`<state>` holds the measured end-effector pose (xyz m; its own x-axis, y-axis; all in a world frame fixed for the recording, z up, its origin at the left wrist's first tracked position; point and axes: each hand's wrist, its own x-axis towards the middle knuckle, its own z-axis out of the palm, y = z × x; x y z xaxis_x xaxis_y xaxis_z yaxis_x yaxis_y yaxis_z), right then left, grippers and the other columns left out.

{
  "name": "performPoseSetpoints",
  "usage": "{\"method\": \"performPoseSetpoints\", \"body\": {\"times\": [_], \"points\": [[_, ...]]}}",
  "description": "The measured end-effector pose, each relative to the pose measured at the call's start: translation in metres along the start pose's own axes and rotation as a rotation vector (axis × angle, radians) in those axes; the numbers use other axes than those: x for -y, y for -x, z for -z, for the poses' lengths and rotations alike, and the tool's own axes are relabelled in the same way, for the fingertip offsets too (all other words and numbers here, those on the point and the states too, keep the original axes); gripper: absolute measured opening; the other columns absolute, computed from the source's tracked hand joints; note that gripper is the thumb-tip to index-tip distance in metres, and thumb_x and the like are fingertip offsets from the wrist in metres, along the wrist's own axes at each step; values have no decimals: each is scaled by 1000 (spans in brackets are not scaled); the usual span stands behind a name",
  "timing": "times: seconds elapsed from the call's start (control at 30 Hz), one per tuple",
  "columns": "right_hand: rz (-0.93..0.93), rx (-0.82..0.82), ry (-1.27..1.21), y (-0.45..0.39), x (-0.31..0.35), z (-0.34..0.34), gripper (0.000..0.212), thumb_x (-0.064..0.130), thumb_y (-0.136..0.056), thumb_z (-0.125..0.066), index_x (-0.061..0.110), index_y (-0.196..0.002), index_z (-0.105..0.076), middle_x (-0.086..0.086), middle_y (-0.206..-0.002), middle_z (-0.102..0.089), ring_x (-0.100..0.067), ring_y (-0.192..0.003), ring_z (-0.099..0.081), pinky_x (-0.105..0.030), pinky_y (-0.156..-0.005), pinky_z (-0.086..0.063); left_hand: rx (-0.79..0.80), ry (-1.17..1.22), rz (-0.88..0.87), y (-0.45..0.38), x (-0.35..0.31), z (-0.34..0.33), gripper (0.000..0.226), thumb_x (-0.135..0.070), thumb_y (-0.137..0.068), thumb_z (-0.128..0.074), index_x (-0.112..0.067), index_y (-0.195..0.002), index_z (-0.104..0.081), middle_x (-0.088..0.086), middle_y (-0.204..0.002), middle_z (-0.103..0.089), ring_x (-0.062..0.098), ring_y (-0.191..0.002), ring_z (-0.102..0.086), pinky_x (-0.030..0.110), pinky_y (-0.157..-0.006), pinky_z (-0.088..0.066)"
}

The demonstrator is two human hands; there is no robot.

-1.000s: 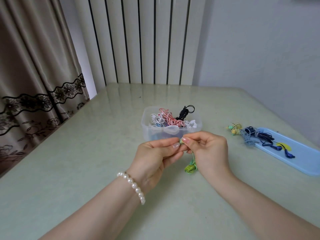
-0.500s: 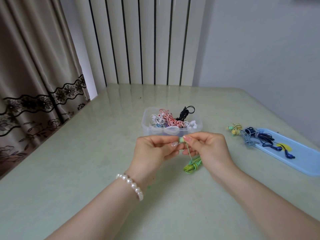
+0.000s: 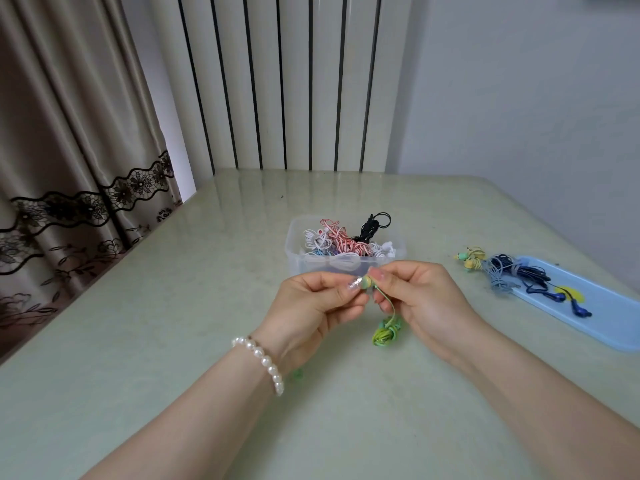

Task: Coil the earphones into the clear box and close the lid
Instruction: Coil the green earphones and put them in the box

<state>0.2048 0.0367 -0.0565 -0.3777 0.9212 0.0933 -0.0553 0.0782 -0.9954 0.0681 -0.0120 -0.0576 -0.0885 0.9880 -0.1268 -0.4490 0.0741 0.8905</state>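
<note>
My left hand (image 3: pixel 317 301) and my right hand (image 3: pixel 420 296) meet just in front of the clear box (image 3: pixel 298 261), both pinching the earbud end of the green earphones (image 3: pixel 385 334). A thin green cord runs down from my fingertips to a small coiled bundle that hangs just above the table between my wrists. The box stands open and holds several coiled earphones in white, red-striped, blue and black. No lid is seen on it.
A light blue tray (image 3: pixel 609 317) lies at the right with dark blue earphones (image 3: pixel 530 277) on it. Yellow earphones (image 3: pixel 471 259) sit beside its left end. The pale green table (image 3: pixel 173 323) meets a curtain on the left and a radiator behind.
The green bundle has swung slightly and the cord between my fingertips and the bundle has shifted; both hands stay pinched together in front of the box.
</note>
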Motion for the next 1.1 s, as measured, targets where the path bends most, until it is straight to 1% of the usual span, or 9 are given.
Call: {"method": "performPoseSetpoints", "body": {"times": [0.1, 0.23, 0.37, 0.43, 0.53, 0.63, 0.73, 0.97, 1.1], "points": [[-5, 53, -51, 1, 3, 0, 27, 25, -65, -62, -1, -72, -62, -2, -50, -52, -15, -51, -40, -19, -50, -36, 24, -7, -31, 0, 0, 0, 8, -2, -60, -63, -5, -54, -68, 10, -54, -65, 12, -47, -63, 19, -48, -53], [11, 78, -51, 3, 6, 0, 23, 25, -63, -63, 3, -68, -65, -3, -51, -52, -13, -50, -42, -18, -48, -36, 57, -37, -56, 0, -1, 0, 6, -4, -58, -63, -5, -53, -66, 9, -52, -64, 12, -45, -62, 18, -47, -52], [99, -12, 62, 4, 7, -2, 10, 16, -74, -67, 11, -66, -68, -1, -50, -56, -10, -48, -43, -16, -49, -39, 32, -54, -86, 0, -1, -1, 13, -3, -57, -64, 3, -68, -59, 9, -54, -66, 12, -48, -64, 18, -48, -53], [133, -81, 97, 3, 5, -4, 13, 10, -79, -65, 12, -67, -69, -4, -52, -57, -10, -47, -43, -15, -48, -39, 18, -72, -121, 0, 0, -3, 15, -4, -56, -65, 3, -68, -60, 10, -55, -67, 12, -50, -65, 19, -50, -54], [110, -103, 45, 4, 3, -7, 13, 10, -80, -64, 9, -68, -69, -14, -58, -57, -13, -50, -43, -16, -47, -38, 11, -80, -166, 0, 0, -4, 13, -5, -55, -66, 1, -66, -61, 10, -56, -67, 13, -50, -65, 20, -52, -55], [23, -68, -10, 3, 2, -7, 14, 13, -79, -64, 6, -67, -67, -10, -56, -54, -15, -52, -42, -16, -46, -37, 14, -130, -196, -1, 0, 0, 12, -6, -56, -67, -1, -64, -61, 10, -55, -67, 15, -50, -65, 21, -52, -55], [-42, 5, -26, 4, 5, -4, 18, 22, -70, -65, 5, -66, -66, -5, -52, -54, -15, -52, -42, -17, -47, -38, 45, -154, -167, -2, -2, 5, 10, -5, -58, -66, 0, -66, -60, 11, -57, -67, 15, -51, -66, 20, -50, -54], [21, -44, 101, 4, 9, 0, 8, 13, -73, -71, 7, -67, -70, -2, -50, -60, -12, -47, -51, -16, -46, -42, 149, -131, -86, -3, -7, 11, 20, -6, -67, -61, 2, -85, -68, 13, -72, -71, 16, -66, -70, 22, -63, -57], [5, -19, 182, 3, 5, 2, 16, 12, -77, -69, 1, -66, -67, -1, -49, -58, -9, -43, -49, -16, -45, -40, 113, -207, -78, -2, -4, 12, 13, -1, -65, -66, -5, -75, -73, 12, -70, -71, 15, -62, -68, 21, -61, -57]]}}
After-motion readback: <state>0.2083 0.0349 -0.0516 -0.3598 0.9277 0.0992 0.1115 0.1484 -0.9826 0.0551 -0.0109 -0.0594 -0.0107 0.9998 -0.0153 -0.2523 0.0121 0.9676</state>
